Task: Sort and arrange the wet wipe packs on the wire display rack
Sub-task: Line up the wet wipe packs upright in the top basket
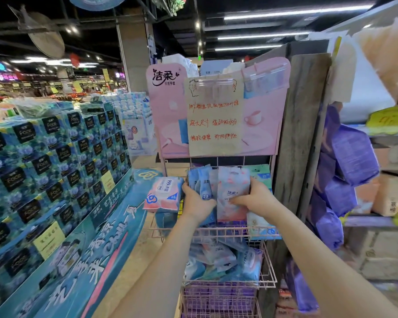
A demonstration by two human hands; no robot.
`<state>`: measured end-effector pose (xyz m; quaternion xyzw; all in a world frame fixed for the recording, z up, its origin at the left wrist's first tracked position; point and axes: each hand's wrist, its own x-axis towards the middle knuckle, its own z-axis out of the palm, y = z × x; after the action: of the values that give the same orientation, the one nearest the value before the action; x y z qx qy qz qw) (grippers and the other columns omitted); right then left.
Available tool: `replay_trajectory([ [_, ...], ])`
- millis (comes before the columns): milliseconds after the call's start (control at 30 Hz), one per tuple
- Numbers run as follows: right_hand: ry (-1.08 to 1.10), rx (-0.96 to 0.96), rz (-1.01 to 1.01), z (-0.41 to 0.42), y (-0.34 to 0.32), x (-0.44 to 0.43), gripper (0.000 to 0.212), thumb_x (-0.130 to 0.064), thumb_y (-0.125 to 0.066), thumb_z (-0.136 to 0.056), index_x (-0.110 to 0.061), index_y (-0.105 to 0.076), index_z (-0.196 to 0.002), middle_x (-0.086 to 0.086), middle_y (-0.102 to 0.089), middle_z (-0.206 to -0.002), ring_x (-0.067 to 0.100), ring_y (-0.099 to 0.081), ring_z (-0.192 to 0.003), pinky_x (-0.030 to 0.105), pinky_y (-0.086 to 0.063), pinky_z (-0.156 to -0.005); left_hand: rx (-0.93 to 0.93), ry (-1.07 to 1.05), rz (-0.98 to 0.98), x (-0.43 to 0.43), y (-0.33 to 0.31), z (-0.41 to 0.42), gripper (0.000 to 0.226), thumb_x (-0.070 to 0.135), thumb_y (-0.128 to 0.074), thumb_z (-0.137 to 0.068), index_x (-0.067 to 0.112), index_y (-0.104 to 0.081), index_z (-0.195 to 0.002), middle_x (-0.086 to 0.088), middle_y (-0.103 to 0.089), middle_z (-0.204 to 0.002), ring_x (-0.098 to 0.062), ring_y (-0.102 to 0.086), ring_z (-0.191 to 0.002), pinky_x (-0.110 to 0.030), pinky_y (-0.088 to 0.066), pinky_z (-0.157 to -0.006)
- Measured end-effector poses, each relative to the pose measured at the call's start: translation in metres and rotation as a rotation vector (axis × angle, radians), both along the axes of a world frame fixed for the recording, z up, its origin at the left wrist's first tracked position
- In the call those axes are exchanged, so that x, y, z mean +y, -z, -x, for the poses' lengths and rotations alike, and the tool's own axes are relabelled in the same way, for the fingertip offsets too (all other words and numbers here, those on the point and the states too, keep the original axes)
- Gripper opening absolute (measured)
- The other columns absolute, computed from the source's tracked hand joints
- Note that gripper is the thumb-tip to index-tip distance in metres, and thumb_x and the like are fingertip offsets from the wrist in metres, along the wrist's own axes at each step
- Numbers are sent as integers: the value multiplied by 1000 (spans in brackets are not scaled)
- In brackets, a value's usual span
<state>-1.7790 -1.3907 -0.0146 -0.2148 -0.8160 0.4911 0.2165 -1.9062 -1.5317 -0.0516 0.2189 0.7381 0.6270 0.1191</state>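
- The pink wire rack (218, 232) is holding glossy, pillowy packs in its gridded top basket.
- Blue packs (203, 182) are standing upright, with the left hand (197, 203) clamping its curled fingers round their edge.
- A flat pink-white pack (233, 180) is being pinched by the right hand (256, 198), thumb in front.

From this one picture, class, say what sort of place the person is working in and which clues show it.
Most likely a supermarket: a pink wire display rack of soft wet wipe packs, stacked blue boxes with yellow price tags, and a cream handwritten sign in red ink.
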Motion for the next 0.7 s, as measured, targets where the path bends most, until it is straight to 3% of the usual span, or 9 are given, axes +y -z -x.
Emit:
replay_trajectory([
  [100, -13, 30, 103, -3, -3, 4, 47, -9, -80, -78, -23, -61, -119, -2, -75, -111, 14, -72, -100, 44, -60, -91, -3, -19, -20, 0, 5, 6, 87, -4, -78, -83, 9, -21, -148, -5, -58, -134, -21, -60, -120, -31, -44, -102],
  [200, 38, -13, 26, -6, -2, 6, 46, -19, -77, -77, -23, -61, -120, -4, -74, -110, 15, -71, -100, 43, -59, -91, -2, -41, -51, -1, 9, 8, 83, -2, -82, -77, 10, -34, -144, -9, -66, -129, -22, -69, -111, -39, -55, -99],
  [300, 123, -127, -184, -6, 0, 4, 36, -22, -79, -76, -20, -62, -107, -3, -69, -104, 21, -66, -101, 34, -53, -83, 22, -54, -97, -2, 9, 5, 80, -2, -84, -76, 10, -38, -141, -8, -67, -126, -19, -70, -108, -30, -57, -87],
  [400, 248, -345, -511, -5, 6, 5, 49, -48, -79, -74, -20, -60, -108, 6, -55, -112, 33, -47, -114, 35, -35, -84, 34, -32, -80, -2, 8, 5, 75, -7, -82, -79, 11, -39, -138, -3, -63, -122, -5, -66, -99, -10, -53, -72],
  [467, 248, -359, -468, -3, 9, 10, 63, -54, -79, -70, -21, -58, -120, 11, -56, -123, 35, -42, -120, 36, -33, -86, 37, -20, -53, -2, 8, 5, 74, -8, -80, -81, 10, -38, -138, -1, -60, -119, 5, -59, -93, -2, -48, -62],
  [533, 229, -301, -359, -1, 7, 11, 78, -49, -81, -68, -22, -51, -135, 10, -56, -129, 35, -41, -126, 38, -38, -91, 40, -14, -38, -2, 8, 6, 72, -8, -79, -81, 10, -39, -138, -1, -60, -119, 4, -58, -92, -1, -45, -60],
  [600, 208, -204, -280, -1, 5, 10, 82, -44, -80, -66, -23, -49, -139, 6, -61, -127, 33, -45, -127, 41, -45, -98, 51, -20, -31, -1, 8, 7, 72, -7, -80, -81, 10, -40, -138, 1, -61, -118, 2, -58, -92, -1, -44, -61],
  [700, 192, -129, -281, 0, 2, 8, 77, -33, -78, -72, -22, -48, -142, 3, -66, -121, 28, -57, -119, 45, -54, -94, 40, -54, -53, -2, 5, 4, 68, -10, -77, -81, 15, -42, -133, 6, -61, -111, 8, -57, -90, -2, -45, -62],
])
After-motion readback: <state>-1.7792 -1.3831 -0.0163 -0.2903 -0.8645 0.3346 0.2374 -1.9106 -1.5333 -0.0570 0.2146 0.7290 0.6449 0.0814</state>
